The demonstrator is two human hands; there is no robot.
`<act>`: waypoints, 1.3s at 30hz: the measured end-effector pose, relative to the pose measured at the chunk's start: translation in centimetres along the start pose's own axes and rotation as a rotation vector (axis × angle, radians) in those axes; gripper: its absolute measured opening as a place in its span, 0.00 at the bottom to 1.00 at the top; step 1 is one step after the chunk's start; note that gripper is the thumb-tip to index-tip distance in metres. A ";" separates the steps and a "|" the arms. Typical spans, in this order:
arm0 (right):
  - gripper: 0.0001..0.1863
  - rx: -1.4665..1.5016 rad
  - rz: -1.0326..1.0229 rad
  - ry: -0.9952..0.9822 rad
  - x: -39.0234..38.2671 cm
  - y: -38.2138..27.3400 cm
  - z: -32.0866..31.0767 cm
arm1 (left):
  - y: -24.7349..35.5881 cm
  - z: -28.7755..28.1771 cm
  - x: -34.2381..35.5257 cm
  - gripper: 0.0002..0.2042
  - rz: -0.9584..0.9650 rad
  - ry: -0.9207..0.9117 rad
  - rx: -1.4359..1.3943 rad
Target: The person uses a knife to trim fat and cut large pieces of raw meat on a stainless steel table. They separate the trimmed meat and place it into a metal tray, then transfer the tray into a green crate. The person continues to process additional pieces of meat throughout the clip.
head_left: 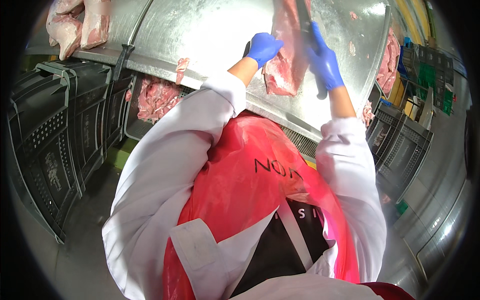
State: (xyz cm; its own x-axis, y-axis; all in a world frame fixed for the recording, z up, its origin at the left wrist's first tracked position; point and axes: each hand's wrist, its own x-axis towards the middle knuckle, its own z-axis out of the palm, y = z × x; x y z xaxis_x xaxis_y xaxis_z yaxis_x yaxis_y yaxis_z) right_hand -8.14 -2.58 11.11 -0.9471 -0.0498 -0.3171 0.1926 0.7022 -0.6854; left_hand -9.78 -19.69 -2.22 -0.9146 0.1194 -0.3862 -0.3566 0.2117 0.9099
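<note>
A long slab of raw pink meat (pixel 283 75) lies on the metal work table, running away from me and out past the top edge. My left hand (pixel 265 48), in a blue glove, is closed at the slab's left side, its fingers gripping the meat's edge. A small dark shape shows behind that hand; I cannot make out what it is. On the slab's right, my blue-gloved right hand (pixel 324 62) is closed around a knife, slightly blurred. The knife's blade (pixel 303 14) points away from me along the meat, and the fingers cover most of its handle.
Larger meat cuts (pixel 95 25) lie at the table's far left. Beside them a dark-handled rod (pixel 131 37) crosses the table edge. Below stands a crate of meat trimmings (pixel 155 100). Stacked black crates (pixel 45 125) flank the left; another crate (pixel 400 140) and a meat-filled container (pixel 389 65) are right.
</note>
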 end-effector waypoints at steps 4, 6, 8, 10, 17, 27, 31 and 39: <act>0.40 -0.191 -0.017 -0.200 -1.4 2.8 3.2 | -1.6 0.0 0.8 0.14 0.014 -0.017 -0.092; 0.42 -0.331 -0.048 -0.224 -5.6 4.9 3.7 | -1.0 -0.7 0.2 0.11 -0.018 -0.049 -0.133; 0.41 -0.343 0.028 -0.209 -7.3 2.8 3.8 | -2.8 -0.3 0.2 0.09 -0.066 -0.032 -0.413; 0.40 -0.424 -0.075 -0.113 -4.3 4.5 5.6 | -2.9 0.3 0.0 0.09 -0.036 -0.100 -0.428; 0.45 -0.380 0.082 -0.326 -22.9 5.9 3.8 | -4.8 -5.0 0.8 0.12 0.045 -0.058 -0.206; 0.39 -0.124 0.026 -0.016 -6.6 -0.4 4.2 | -3.1 -4.8 -1.6 0.11 -0.056 -0.318 -0.071; 0.40 -0.202 -0.095 0.024 1.0 1.6 7.8 | -2.1 -4.7 -2.0 0.08 -0.003 -0.177 -0.250; 0.40 -0.140 0.200 -0.382 -10.0 2.2 4.9 | 0.7 -3.1 -4.2 0.07 0.063 -0.092 -0.384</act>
State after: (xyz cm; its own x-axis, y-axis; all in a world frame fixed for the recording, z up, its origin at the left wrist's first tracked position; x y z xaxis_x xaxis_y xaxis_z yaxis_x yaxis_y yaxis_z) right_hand 2.96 -3.96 9.54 -0.7273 -0.1435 -0.6712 0.3005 0.8127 -0.4993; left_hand -6.80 -23.01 0.51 -0.9223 0.2104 -0.3243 -0.3619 -0.1751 0.9156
